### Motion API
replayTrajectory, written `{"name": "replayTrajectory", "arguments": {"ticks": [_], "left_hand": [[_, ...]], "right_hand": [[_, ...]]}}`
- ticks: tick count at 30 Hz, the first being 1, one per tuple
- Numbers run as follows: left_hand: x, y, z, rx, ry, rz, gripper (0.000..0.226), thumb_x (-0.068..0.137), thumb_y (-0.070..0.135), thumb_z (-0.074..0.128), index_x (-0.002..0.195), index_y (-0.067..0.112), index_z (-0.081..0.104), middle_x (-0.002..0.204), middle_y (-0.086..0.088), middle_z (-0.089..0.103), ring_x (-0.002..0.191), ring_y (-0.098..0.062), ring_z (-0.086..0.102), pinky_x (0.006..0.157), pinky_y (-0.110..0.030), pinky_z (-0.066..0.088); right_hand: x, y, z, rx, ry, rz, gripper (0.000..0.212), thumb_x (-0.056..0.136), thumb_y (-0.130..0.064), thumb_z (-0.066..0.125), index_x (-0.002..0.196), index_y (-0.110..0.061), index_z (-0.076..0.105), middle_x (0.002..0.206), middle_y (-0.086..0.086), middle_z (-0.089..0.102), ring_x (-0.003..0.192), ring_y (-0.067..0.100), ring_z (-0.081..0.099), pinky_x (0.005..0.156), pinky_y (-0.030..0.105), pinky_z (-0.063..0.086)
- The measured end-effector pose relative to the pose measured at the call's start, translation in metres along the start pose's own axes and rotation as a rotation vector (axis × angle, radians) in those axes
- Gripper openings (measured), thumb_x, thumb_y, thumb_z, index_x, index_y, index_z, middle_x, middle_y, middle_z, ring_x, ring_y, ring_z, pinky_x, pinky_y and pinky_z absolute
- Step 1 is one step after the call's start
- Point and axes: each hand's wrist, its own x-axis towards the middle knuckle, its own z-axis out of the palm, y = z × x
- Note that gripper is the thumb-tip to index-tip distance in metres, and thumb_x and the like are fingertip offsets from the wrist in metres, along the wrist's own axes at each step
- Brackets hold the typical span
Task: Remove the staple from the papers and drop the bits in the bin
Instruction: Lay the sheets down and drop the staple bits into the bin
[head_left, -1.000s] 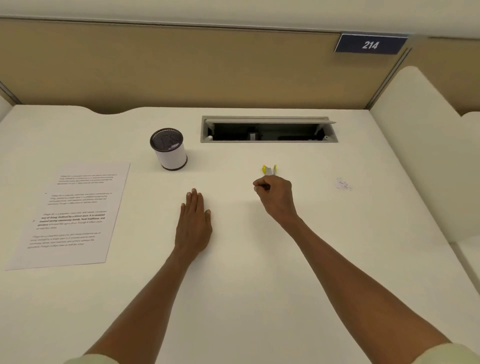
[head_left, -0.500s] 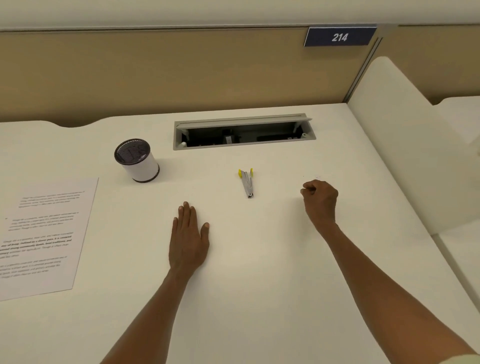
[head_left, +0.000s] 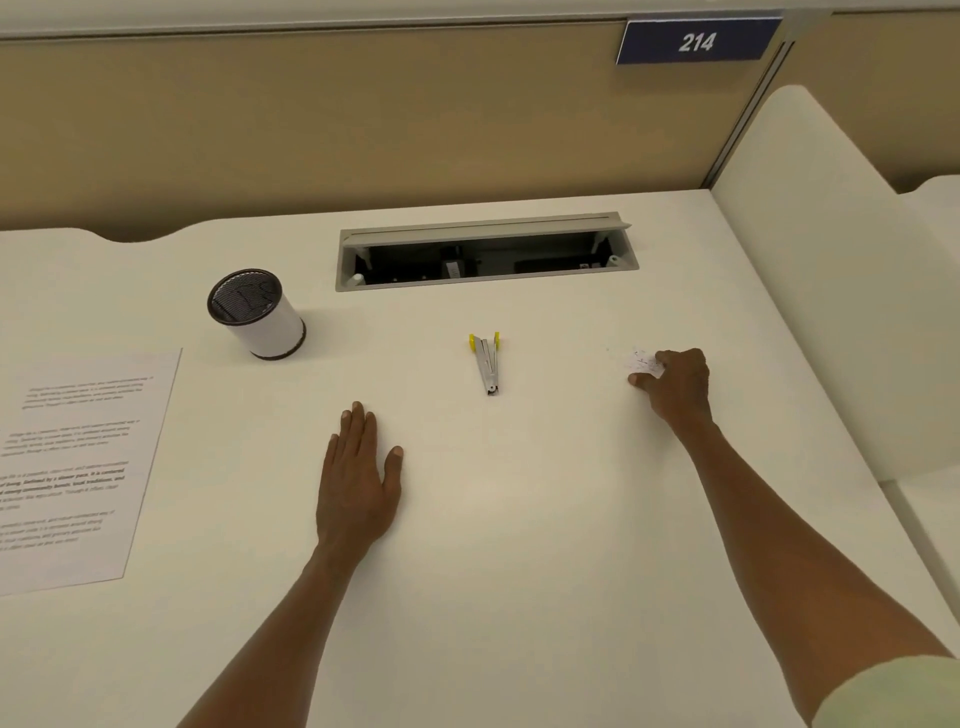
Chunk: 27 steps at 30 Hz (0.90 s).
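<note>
Our left hand (head_left: 358, 478) lies flat, palm down, fingers straight on the desk (head_left: 519, 571). Our right hand (head_left: 675, 384), arm extended toward 2 o'clock, curls its fingertips onto small paper bits (head_left: 644, 361); we cannot tell whether it pinches them. The staple remover (head_left: 487, 361) lies at 12 o'clock, the bin (head_left: 257, 314) at 10, the papers (head_left: 72, 467) at 9.

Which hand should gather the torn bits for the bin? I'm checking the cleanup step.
Right. The right hand already sits at the paper bits, fingers curled beside them. The left hand lies flat, far from them.
</note>
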Motion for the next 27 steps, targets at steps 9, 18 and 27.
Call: {"name": "replayTrajectory", "arguments": {"ticks": [9, 18, 27], "left_hand": [[0.000, 0.000, -0.001, -0.004, 0.012, 0.004, 0.070, 0.100, 0.046, 0.028, 0.156, 0.004, 0.025, 0.167, -0.004, 0.012, 0.154, -0.011, 0.005, 0.124, -0.030, 0.005], [0.001, -0.001, -0.001, -0.006, 0.006, 0.011, 0.069, 0.100, 0.045, 0.027, 0.156, 0.004, 0.026, 0.167, -0.004, 0.012, 0.154, -0.013, 0.006, 0.124, -0.031, 0.005], [0.001, 0.000, -0.002, -0.012, 0.002, 0.013, 0.070, 0.099, 0.045, 0.028, 0.155, 0.003, 0.025, 0.167, -0.005, 0.012, 0.154, -0.014, 0.006, 0.124, -0.030, 0.004]], "right_hand": [[0.002, -0.001, 0.000, -0.239, 0.011, -0.366, 0.015, 0.086, 0.002, 0.057, 0.093, 0.003, 0.071, 0.091, 0.011, 0.062, 0.083, 0.023, 0.057, 0.065, 0.022, 0.035], [0.012, -0.005, -0.006, -0.422, 0.011, -0.479, 0.020, 0.081, 0.003, 0.055, 0.083, 0.002, 0.074, 0.091, 0.017, 0.073, 0.090, 0.034, 0.065, 0.071, 0.030, 0.045], [0.007, -0.011, -0.012, -0.058, 0.019, -0.208, 0.011, 0.079, 0.001, 0.064, 0.079, 0.000, 0.075, 0.076, 0.015, 0.073, 0.062, 0.010, 0.064, 0.061, 0.019, 0.049]]}}
